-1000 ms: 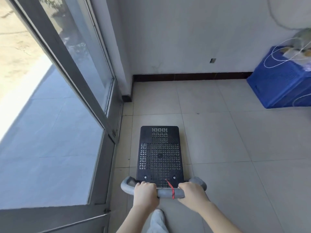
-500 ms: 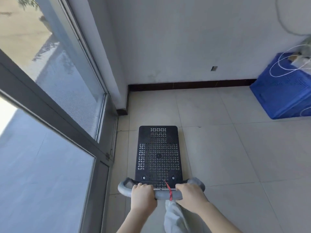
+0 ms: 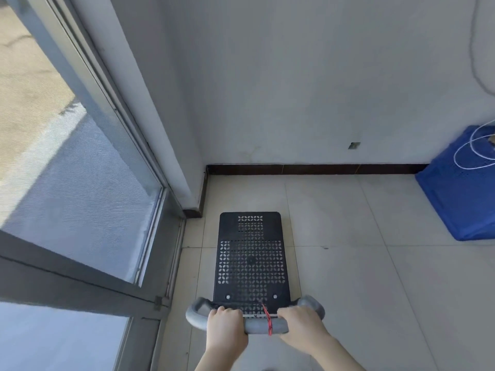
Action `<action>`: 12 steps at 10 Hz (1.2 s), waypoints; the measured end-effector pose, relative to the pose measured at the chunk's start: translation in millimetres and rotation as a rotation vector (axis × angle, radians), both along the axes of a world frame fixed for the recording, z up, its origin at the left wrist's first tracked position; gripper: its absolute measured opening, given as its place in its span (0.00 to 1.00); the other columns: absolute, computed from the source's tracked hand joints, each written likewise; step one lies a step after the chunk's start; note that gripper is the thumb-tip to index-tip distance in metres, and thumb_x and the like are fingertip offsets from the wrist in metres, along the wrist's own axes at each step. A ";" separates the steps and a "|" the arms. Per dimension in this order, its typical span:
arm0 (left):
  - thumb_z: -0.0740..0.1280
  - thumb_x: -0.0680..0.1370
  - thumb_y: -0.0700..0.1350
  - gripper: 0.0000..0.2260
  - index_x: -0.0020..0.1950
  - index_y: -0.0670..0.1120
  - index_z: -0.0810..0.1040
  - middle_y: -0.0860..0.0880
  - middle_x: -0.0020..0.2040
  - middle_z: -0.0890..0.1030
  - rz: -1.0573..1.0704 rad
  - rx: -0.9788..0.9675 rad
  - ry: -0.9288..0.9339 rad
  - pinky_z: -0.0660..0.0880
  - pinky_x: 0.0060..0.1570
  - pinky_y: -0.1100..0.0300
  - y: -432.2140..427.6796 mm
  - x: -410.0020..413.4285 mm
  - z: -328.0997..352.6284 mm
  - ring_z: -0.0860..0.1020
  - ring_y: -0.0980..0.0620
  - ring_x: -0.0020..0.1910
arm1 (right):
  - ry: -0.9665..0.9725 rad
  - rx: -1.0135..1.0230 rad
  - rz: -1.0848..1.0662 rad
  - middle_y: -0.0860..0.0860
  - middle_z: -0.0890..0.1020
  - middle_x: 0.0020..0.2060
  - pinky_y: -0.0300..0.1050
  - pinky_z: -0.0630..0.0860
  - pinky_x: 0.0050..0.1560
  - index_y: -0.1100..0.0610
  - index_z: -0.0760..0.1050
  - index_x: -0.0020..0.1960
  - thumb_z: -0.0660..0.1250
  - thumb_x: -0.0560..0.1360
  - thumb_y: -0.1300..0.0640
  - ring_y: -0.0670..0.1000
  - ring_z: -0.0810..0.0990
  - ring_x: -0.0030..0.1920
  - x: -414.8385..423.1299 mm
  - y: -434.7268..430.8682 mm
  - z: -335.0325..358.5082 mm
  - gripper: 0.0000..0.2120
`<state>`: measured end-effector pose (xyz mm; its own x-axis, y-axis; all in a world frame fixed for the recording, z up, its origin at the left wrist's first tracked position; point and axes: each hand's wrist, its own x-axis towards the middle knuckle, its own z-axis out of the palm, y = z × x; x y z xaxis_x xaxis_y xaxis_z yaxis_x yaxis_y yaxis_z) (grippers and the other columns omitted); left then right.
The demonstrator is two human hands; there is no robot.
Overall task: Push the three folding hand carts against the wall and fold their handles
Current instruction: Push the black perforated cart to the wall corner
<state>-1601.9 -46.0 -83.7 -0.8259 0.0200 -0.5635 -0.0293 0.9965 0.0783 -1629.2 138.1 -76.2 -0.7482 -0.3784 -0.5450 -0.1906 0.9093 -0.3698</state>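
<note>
One folding hand cart stands on the tiled floor in front of me, its black perforated deck (image 3: 251, 253) pointing at the white wall (image 3: 308, 89). A gap of bare tile separates the deck's front edge from the dark baseboard (image 3: 316, 169). The grey padded handle (image 3: 263, 326) is upright, with a red cord tied round it. My left hand (image 3: 225, 326) grips the handle left of centre. My right hand (image 3: 300, 326) grips it just right of the cord. No other cart is in view.
A glass door with a grey metal frame (image 3: 88, 279) runs along the left, close beside the cart. A wall corner pillar (image 3: 160, 116) juts out ahead on the left. A blue plastic crate (image 3: 460, 194) with white cable on it sits against the wall at right.
The cart and I have rolled forward toward the wall; the baseboard and corner are nearer and the crate has slid to the right edge. Both hands hold the handle as before.
</note>
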 end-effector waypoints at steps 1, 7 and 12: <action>0.60 0.73 0.42 0.14 0.57 0.47 0.77 0.48 0.59 0.80 0.004 -0.001 -0.004 0.67 0.62 0.56 -6.2 -40.1 -1.5 0.73 0.46 0.62 | -0.017 0.001 0.020 0.41 0.63 0.30 0.35 0.57 0.30 0.56 0.75 0.52 0.62 0.73 0.53 0.50 0.67 0.38 -36.1 -7.0 -4.2 0.10; 0.60 0.76 0.41 0.14 0.60 0.46 0.77 0.47 0.62 0.79 -0.040 -0.013 -0.074 0.64 0.67 0.54 -43.8 -290.9 -7.7 0.72 0.46 0.65 | -0.065 0.064 -0.059 0.53 0.80 0.56 0.45 0.72 0.57 0.53 0.74 0.58 0.63 0.74 0.48 0.55 0.78 0.57 -272.1 -43.8 7.0 0.15; 0.59 0.75 0.42 0.12 0.56 0.47 0.77 0.48 0.57 0.80 -0.007 -0.023 0.013 0.68 0.62 0.56 -52.8 -381.8 -5.9 0.74 0.46 0.59 | 0.033 -0.019 0.006 0.46 0.74 0.33 0.33 0.55 0.29 0.55 0.77 0.48 0.62 0.73 0.54 0.48 0.70 0.39 -376.4 -54.3 -4.2 0.08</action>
